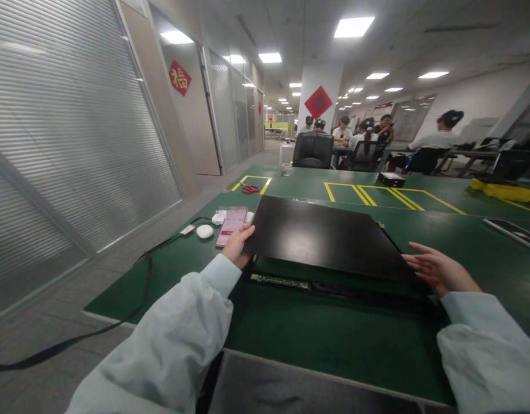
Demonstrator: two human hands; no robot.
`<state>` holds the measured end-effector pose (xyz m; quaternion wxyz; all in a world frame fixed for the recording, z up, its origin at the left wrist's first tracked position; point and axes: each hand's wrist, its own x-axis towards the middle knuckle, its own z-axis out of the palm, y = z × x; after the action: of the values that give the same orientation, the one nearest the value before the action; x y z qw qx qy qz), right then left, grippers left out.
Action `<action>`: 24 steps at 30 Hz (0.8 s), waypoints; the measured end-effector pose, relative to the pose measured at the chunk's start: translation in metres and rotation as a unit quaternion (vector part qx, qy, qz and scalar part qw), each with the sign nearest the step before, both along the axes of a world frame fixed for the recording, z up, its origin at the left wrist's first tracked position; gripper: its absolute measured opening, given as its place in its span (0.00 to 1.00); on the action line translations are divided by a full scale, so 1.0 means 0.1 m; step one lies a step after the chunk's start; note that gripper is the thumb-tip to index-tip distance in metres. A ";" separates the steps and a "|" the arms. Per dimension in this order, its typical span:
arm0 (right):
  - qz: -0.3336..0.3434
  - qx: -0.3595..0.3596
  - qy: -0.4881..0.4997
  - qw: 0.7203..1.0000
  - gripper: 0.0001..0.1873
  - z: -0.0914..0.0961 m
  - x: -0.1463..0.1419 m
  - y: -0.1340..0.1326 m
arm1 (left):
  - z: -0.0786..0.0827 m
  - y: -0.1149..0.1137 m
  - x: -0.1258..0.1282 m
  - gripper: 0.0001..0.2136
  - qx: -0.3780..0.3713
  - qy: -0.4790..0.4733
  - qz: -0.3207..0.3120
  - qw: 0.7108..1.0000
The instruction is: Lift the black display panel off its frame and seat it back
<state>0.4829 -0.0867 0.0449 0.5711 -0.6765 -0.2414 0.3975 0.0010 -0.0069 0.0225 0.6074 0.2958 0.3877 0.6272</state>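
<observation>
A thin, black, glossy screen panel (316, 236) is tilted above the green table, its far edge higher than its near edge. My left hand (237, 244) grips its left edge, thumb on top and fingers underneath. At the panel's right edge is my right hand (441, 270), fingers stretched and apart; the fingertips meet the near right corner, and I cannot tell whether they bear any weight. Below the panel's near edge shows a narrow green circuit board strip (279, 282) beside a long black strip (355, 293). What lies under the panel is mostly hidden.
A lit phone (231, 225), a round white case (205, 231) and a black strap (146, 282) lie left. Red scissors (250, 188) and a small black box (391, 180) sit farther back. Another phone (513, 233) rests right. A dark flat surface (290, 385) is nearest me. People sit beyond.
</observation>
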 end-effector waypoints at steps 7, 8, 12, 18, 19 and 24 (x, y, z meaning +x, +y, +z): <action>-0.028 0.037 -0.040 0.998 0.31 -0.15 0.05 0.06 | 0.04 -0.01 -0.09 0.15 0.035 0.028 -0.031 0.999; -0.031 0.038 -0.039 0.998 0.29 -0.15 0.04 0.06 | 0.04 -0.01 -0.09 0.15 0.034 0.032 -0.028 0.999; -0.046 0.031 -0.041 0.998 0.23 -0.10 -0.01 0.04 | 0.01 0.00 -0.07 0.15 0.026 0.048 -0.015 0.998; -0.062 0.005 -0.066 0.996 0.25 -0.09 -0.02 0.04 | -0.05 0.00 -0.04 0.23 0.008 0.123 0.009 0.992; -0.060 0.001 -0.071 0.996 0.26 -0.11 0.00 0.05 | -0.06 0.00 -0.05 0.24 0.008 0.136 0.010 0.991; -0.062 -0.003 -0.089 0.994 0.28 -0.20 0.12 0.08 | -0.13 0.03 -0.08 0.26 0.017 0.189 0.001 0.982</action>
<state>0.4953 -0.0792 0.0246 0.5686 -0.7247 -0.2475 0.3004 -0.0071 -0.0035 0.0091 0.5176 0.4192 0.4850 0.5667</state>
